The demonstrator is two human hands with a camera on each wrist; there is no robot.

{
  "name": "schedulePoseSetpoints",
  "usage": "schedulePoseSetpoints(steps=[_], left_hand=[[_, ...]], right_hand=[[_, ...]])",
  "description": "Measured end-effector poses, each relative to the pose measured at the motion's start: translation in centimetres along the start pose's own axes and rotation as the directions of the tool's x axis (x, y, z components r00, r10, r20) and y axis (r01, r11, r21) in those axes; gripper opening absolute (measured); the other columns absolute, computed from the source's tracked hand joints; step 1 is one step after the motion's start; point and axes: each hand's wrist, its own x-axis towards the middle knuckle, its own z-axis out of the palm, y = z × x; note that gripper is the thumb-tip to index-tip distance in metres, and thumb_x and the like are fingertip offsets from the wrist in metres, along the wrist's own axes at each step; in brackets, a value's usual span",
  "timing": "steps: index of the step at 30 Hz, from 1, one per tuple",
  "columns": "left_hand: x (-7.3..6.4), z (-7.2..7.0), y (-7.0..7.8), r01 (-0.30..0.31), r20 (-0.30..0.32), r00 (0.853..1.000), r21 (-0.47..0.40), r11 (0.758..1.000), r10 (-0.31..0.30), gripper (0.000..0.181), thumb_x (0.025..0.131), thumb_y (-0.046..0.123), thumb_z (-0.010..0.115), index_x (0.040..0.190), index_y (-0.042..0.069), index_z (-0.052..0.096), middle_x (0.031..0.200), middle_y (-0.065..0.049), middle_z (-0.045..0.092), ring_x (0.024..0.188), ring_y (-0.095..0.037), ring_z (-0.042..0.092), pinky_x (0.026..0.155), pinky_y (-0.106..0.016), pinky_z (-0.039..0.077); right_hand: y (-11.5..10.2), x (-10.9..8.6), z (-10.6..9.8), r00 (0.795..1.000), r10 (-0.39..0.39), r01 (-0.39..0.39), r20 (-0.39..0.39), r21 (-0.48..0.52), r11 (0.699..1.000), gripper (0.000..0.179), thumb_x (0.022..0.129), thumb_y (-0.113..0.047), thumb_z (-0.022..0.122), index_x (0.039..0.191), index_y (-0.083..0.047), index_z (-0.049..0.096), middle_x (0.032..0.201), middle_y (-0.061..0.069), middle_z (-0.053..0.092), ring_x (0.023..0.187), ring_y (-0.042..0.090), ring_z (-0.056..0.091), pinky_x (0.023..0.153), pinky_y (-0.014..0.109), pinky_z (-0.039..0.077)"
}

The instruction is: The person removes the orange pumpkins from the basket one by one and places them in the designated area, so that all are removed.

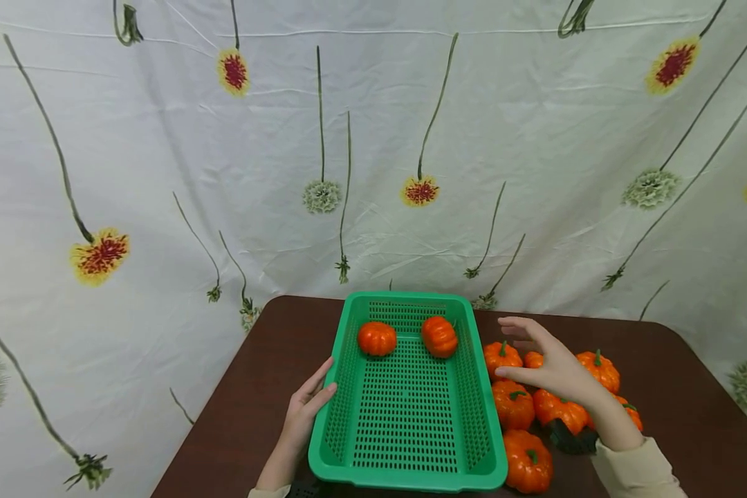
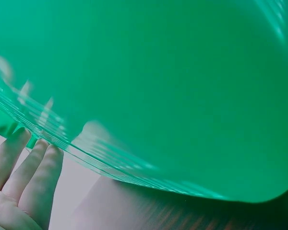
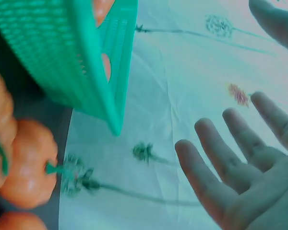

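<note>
A green plastic basket with slotted walls holds two small orange pumpkins, one pumpkin at the far left and another pumpkin at the far right. My left hand touches the outside of its left wall with extended fingers; in the left wrist view those fingertips are right at the green plastic. To the right of the basket, my right hand hovers over a group of pumpkins, thumb and fingers spread, nothing between them. In the right wrist view a pumpkin with a green stem shows beside the basket.
Several more pumpkins, among them a near one, crowd the dark brown table along the basket's right side. A white cloth with printed flowers hangs behind the table's far edge. A black band sits at my right wrist.
</note>
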Motion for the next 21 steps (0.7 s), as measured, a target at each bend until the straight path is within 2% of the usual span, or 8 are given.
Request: schedulePoseSetpoints(steps=[4, 9, 16, 21], left_hand=[[0.0, 0.0, 0.0, -0.008, 0.002, 1.000, -0.005, 1.000, 0.008, 0.051, 0.093, 0.017, 0.058, 0.142, 0.011, 0.043, 0.146, -0.002, 0.038, 0.126, 0.007, 0.034, 0.094, -0.016, 0.036], [0.0, 0.0, -0.1, -0.020, 0.007, 1.000, -0.003, 1.000, 0.020, 0.052, 0.093, 0.017, 0.058, 0.142, 0.010, 0.043, 0.147, -0.004, 0.037, 0.127, 0.007, 0.033, 0.094, -0.015, 0.036], [0.0, -0.1, -0.1, -0.016, 0.003, 1.000, 0.004, 1.000, 0.016, 0.051, 0.093, 0.017, 0.058, 0.142, 0.011, 0.043, 0.146, -0.002, 0.038, 0.127, 0.007, 0.033, 0.094, -0.016, 0.036], [-0.1, 0.0, 0.0, -0.018, 0.003, 1.000, 0.002, 1.000, 0.018, 0.051, 0.094, 0.016, 0.057, 0.142, 0.011, 0.043, 0.146, -0.002, 0.037, 0.127, 0.006, 0.033, 0.094, -0.016, 0.036]], right_hand=[[-0.6, 2.4, 0.6, 0.996, 0.063, -0.067, 0.060, 0.074, 0.995, 0.069, 0.082, -0.025, 0.075, 0.139, -0.011, 0.039, 0.137, 0.015, 0.041, 0.123, 0.037, 0.044, 0.098, 0.051, 0.037], [-1.0, 5.2, 2.1, 0.989, 0.127, -0.136, 0.080, 0.114, 0.984, 0.072, 0.082, -0.029, 0.074, 0.140, -0.009, 0.037, 0.141, 0.018, 0.037, 0.126, 0.041, 0.039, 0.098, 0.054, 0.035], [-1.4, 8.3, 5.0, 0.965, 0.259, -0.261, 0.035, 0.187, 0.947, 0.073, 0.082, -0.028, 0.074, 0.141, -0.006, 0.036, 0.145, 0.015, 0.033, 0.131, 0.037, 0.034, 0.098, 0.052, 0.036], [-1.5, 9.8, 7.3, 0.939, 0.338, -0.321, -0.064, 0.191, 0.928, 0.074, 0.080, -0.029, 0.075, 0.140, -0.007, 0.038, 0.143, 0.014, 0.036, 0.129, 0.035, 0.035, 0.095, 0.052, 0.038]])
